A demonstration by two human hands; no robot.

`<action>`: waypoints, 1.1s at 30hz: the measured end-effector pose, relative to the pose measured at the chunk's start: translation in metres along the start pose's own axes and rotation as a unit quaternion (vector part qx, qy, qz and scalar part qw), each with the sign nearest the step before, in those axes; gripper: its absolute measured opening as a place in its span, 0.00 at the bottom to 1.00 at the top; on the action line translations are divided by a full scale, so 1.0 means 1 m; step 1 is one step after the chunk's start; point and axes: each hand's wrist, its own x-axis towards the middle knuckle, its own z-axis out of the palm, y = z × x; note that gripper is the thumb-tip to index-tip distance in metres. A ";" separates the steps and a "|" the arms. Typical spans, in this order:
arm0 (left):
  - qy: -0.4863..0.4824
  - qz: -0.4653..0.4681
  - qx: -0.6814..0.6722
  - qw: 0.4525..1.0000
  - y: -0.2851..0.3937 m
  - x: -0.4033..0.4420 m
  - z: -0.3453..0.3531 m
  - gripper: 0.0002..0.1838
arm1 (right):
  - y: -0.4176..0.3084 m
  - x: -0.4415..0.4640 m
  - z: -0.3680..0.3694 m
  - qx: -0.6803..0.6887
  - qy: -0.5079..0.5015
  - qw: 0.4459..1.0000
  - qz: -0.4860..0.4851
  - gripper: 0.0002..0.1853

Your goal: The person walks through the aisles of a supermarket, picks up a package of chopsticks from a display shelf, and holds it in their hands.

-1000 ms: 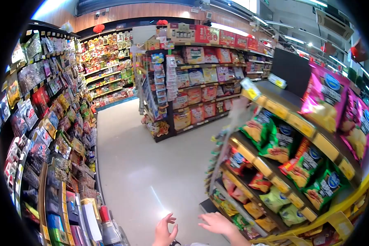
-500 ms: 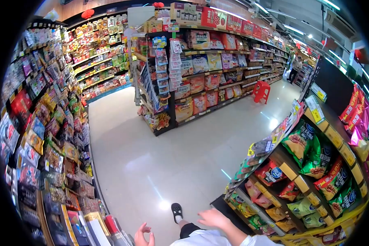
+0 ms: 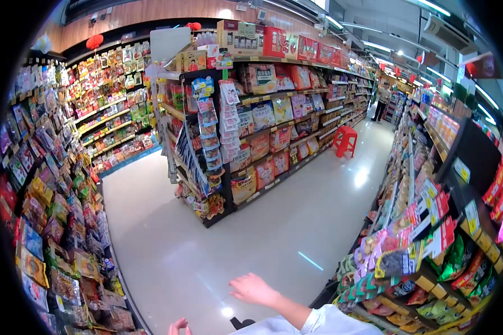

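My right hand (image 3: 255,289) reaches out over the pale floor (image 3: 207,251) at the bottom middle, its fingers stretched to the left and holding nothing. A white sleeve (image 3: 330,321) runs back from its forearm. At the bottom edge, only the fingers of my left hand (image 3: 179,327) show, apart and with nothing in them. Neither hand touches any goods. Nearest to my right arm are hanging snack packets (image 3: 397,259) on the right-hand rack. To the left of my left hand, bagged snacks (image 3: 86,265) fill a sloping display.
A shelf unit (image 3: 207,205) with packaged food stands ahead in the middle. Past its right side, a red stool (image 3: 345,140) sits on the aisle floor. Farther back, a person (image 3: 382,100) stands in the aisle. More snack shelves (image 3: 103,111) line the back left wall.
My view has tilted up and turned slightly, so the shelves and right rack appear shifted. My right hand is now farther forward and left; my left hand has sunk lower in view.
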 end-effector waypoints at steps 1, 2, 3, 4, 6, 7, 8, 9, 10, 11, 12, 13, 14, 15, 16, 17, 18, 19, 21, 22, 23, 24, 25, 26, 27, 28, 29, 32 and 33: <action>-0.005 -0.018 -0.003 1.000 -0.008 0.013 -0.002 0.13 | -0.002 0.014 -0.001 -0.001 -0.005 1.000 0.004 0.15; -0.022 -0.045 -0.026 0.998 -0.038 0.021 0.006 0.14 | -0.004 0.029 0.002 0.060 0.002 0.997 -0.045 0.15; -0.025 -0.045 -0.028 0.998 -0.050 0.035 0.008 0.14 | -0.007 0.045 0.003 0.122 0.011 0.988 -0.094 0.16; -0.036 -0.056 -0.025 0.997 -0.061 0.049 0.007 0.15 | -0.012 0.063 0.002 0.123 0.010 0.988 -0.092 0.16; -0.051 -0.090 -0.050 0.993 -0.086 0.076 0.012 0.16 | -0.022 0.091 0.007 0.056 -0.093 0.993 -0.045 0.16; -0.045 -0.124 -0.120 0.984 -0.099 0.095 0.015 0.18 | -0.030 0.107 0.014 0.062 -0.100 0.992 -0.041 0.16; -0.049 -0.144 -0.148 0.977 -0.111 0.105 0.014 0.19 | -0.038 0.125 0.023 0.078 -0.096 0.991 -0.045 0.16; -0.049 -0.161 -0.175 0.970 -0.094 0.129 0.003 0.21 | -0.046 0.144 0.032 0.094 -0.090 0.990 -0.052 0.16; -0.050 -0.129 -0.161 0.977 -0.107 0.150 -0.002 0.21 | -0.055 0.165 0.040 0.098 -0.091 0.989 -0.056 0.16; -0.066 -0.149 -0.213 0.963 -0.115 0.171 -0.009 0.22 | -0.064 0.185 0.048 0.130 -0.084 0.986 -0.070 0.16; -0.059 -0.144 -0.221 0.963 -0.123 0.192 -0.014 0.23 | -0.073 0.208 0.054 0.162 -0.078 0.980 -0.086 0.17; -0.052 -0.142 -0.228 0.962 -0.130 0.212 -0.024 0.23 | -0.077 0.233 0.058 0.165 -0.081 0.978 -0.097 0.17; -0.042 -0.149 -0.224 0.962 -0.141 0.234 -0.042 0.23 | -0.079 0.258 0.063 0.148 -0.073 0.982 -0.093 0.17; -0.068 -0.100 -0.130 0.984 -0.152 0.256 -0.058 0.23 | -0.080 0.278 0.064 0.127 -0.068 0.985 -0.091 0.18; -0.093 -0.053 -0.034 0.994 -0.164 0.275 -0.074 0.23 | -0.085 0.296 0.058 0.124 -0.076 0.984 -0.104 0.18; -0.078 -0.057 -0.033 0.995 -0.177 0.296 -0.090 0.23 | -0.088 0.322 0.047 0.130 -0.016 0.987 -0.091 0.17; -0.055 0.004 -0.012 0.998 -0.189 0.318 -0.103 0.23 | -0.089 0.348 0.039 0.136 0.046 0.987 -0.079 0.17; -0.032 0.064 0.011 0.997 -0.196 0.342 -0.117 0.25 | -0.093 0.373 0.034 0.131 0.046 0.986 -0.096 0.17; -0.018 0.021 -0.008 1.000 -0.201 0.380 -0.140 0.20 | -0.099 0.408 0.030 0.061 0.059 0.996 -0.031 0.17; -0.018 0.053 0.036 0.998 -0.205 0.395 -0.151 0.20 | -0.103 0.422 0.029 0.065 0.045 0.996 -0.040 0.17; -0.025 0.082 0.085 0.993 -0.213 0.403 -0.165 0.20 | -0.112 0.438 0.028 0.129 0.032 0.991 -0.026 0.17; -0.026 0.066 0.094 0.993 -0.223 0.407 -0.172 0.20 | -0.117 0.452 0.032 0.192 0.019 0.981 -0.010 0.16; -0.026 0.056 0.058 0.996 -0.232 0.418 -0.173 0.20 | -0.119 0.466 0.043 0.199 0.011 0.980 -0.018 0.16; -0.023 0.049 0.024 0.998 -0.237 0.430 -0.179 0.21 | -0.120 0.480 0.056 0.154 -0.034 0.987 -0.021 0.17; -0.016 0.043 0.028 0.999 -0.246 0.441 -0.180 0.21 | -0.121 0.495 0.066 0.102 -0.077 0.992 -0.024 0.17; -0.017 0.014 0.010 1.000 -0.255 0.448 -0.180 0.21 | -0.123 0.512 0.073 0.074 -0.151 0.986 -0.002 0.18; -0.015 -0.012 -0.007 1.000 -0.264 0.461 -0.184 0.21 | -0.124 0.535 0.074 0.074 -0.151 0.986 -0.012 0.18; -0.017 -0.044 0.005 0.999 -0.299 0.498 -0.191 0.21 | -0.130 0.606 0.064 0.053 -0.291 0.955 -0.029 0.25; -0.030 -0.057 0.020 0.998 -0.311 0.510 -0.193 0.20 | -0.126 0.632 0.070 0.056 -0.297 0.953 -0.034 0.25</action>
